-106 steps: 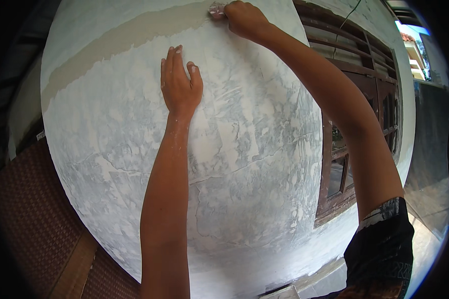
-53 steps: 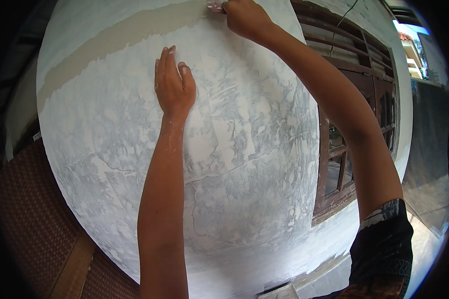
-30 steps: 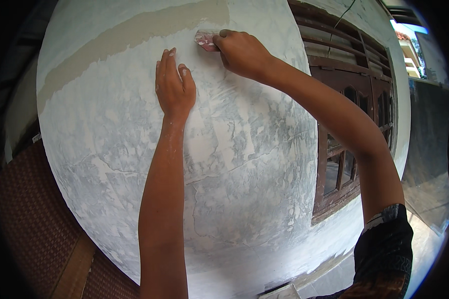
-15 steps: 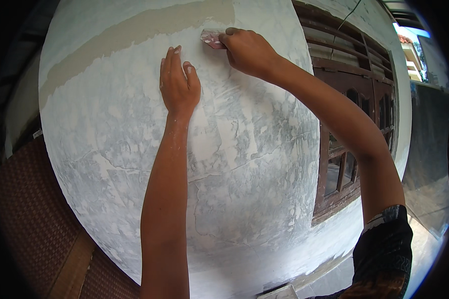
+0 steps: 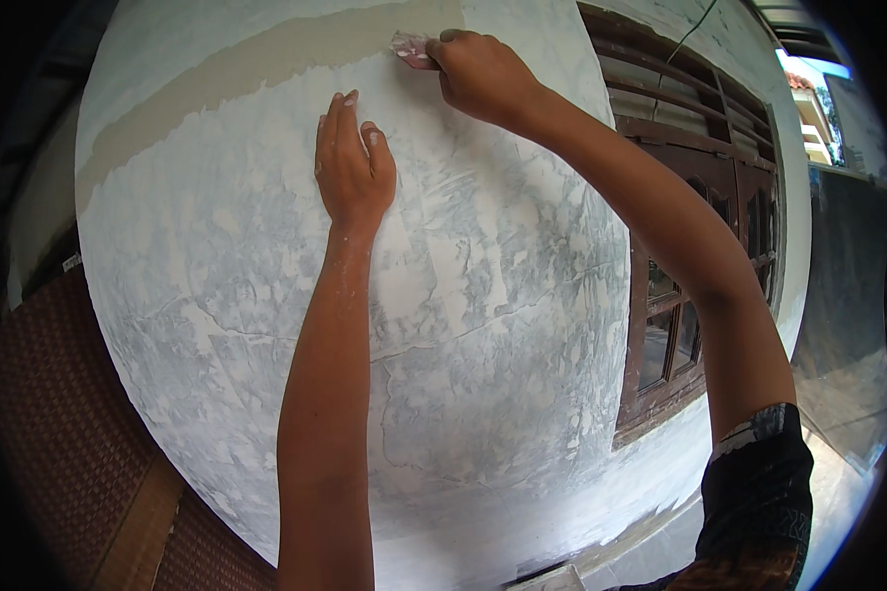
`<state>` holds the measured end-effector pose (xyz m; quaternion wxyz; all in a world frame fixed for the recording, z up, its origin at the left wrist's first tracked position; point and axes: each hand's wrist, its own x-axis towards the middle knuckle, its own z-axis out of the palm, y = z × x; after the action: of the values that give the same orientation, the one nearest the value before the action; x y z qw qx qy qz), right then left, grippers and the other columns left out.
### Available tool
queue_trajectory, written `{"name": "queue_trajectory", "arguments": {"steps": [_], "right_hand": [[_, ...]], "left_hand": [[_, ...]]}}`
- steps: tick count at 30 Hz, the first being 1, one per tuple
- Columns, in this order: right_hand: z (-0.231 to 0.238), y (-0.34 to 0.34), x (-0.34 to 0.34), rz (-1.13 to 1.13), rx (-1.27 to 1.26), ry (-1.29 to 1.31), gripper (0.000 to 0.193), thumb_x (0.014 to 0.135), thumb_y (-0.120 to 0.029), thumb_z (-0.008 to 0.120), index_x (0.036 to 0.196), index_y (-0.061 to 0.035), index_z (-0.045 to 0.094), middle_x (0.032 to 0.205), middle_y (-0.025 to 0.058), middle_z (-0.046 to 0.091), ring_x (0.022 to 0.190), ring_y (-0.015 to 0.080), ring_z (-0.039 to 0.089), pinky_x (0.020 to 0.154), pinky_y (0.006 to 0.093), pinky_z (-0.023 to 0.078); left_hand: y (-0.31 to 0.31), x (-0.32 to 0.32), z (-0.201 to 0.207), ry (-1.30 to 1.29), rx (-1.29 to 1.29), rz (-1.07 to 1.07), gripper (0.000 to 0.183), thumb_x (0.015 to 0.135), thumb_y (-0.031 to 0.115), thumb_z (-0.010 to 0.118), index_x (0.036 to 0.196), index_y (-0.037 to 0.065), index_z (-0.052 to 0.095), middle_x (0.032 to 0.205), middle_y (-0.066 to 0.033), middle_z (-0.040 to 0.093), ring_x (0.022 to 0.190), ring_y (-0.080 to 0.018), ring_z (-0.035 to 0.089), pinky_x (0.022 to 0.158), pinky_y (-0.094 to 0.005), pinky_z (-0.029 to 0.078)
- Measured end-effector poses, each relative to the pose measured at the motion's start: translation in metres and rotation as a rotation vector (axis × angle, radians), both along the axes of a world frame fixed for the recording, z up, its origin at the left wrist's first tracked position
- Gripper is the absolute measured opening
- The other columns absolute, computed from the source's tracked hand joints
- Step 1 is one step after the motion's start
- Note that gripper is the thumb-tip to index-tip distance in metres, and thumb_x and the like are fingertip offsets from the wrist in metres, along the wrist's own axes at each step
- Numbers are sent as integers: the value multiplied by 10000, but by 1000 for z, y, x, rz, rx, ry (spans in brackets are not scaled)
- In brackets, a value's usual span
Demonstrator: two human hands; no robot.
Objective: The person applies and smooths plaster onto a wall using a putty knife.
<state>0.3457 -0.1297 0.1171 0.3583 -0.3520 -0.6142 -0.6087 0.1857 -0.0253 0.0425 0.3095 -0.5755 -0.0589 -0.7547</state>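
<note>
Right hand (image 5: pixel 488 77), fingers closed around a smeared scraper (image 5: pixel 417 52), works at top centre by the lower edge of the beige-grey band (image 5: pixel 256 64). Just lower left, the left hand (image 5: pixel 355 167) faces the plastered wall (image 5: pixel 227 227), fingers together, thumb apart. Even, shallow-angled pressure should feather that edge.

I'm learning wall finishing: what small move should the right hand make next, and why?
Perhaps sweep the reddish scraper lightly along the lower edge of the beige-grey band: that edge looks ragged, and the right hand holds the scraper close to it.
</note>
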Motion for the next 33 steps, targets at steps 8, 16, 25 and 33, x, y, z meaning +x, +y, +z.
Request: {"name": "queue_trajectory", "arguments": {"steps": [8, 16, 25, 33], "right_hand": [[28, 13, 10, -107, 44, -5, 291, 811, -21, 605, 1049, -124, 736, 938, 177, 699, 829, 336, 699, 710, 434, 566], [34, -15, -9, 90, 108, 32, 197, 741, 37, 553, 885, 33, 688, 914, 219, 674, 798, 394, 671, 730, 470, 546], [-1, 15, -16, -32, -16, -19, 219, 760, 14, 611, 947, -33, 713, 963, 206, 676, 836, 380, 683, 737, 448, 560], [64, 17, 2, -39, 74, 17, 163, 879, -116, 613, 931, 25, 675, 989, 230, 662, 925, 354, 663, 793, 453, 545]], "left_hand": [[5, 0, 1, 11, 5, 20, 443, 917, 106, 392, 1311, -42, 531, 1330, -246, 547, 1255, -396, 515, 1058, -438, 412], [-1, 1, 1, 4, -2, -9, 439, 904, 105, 409, 1288, -62, 539, 1316, -263, 554, 1243, -421, 518, 1076, -463, 397], [-1, -2, -1, 6, 0, -54, 432, 888, 100, 428, 1265, -72, 547, 1296, -288, 560, 1223, -449, 525, 1088, -498, 387], [-2, 7, 2, 27, 0, -52, 439, 884, 97, 420, 1268, -76, 543, 1308, -291, 549, 1241, -445, 513, 1092, -492, 382]]}}
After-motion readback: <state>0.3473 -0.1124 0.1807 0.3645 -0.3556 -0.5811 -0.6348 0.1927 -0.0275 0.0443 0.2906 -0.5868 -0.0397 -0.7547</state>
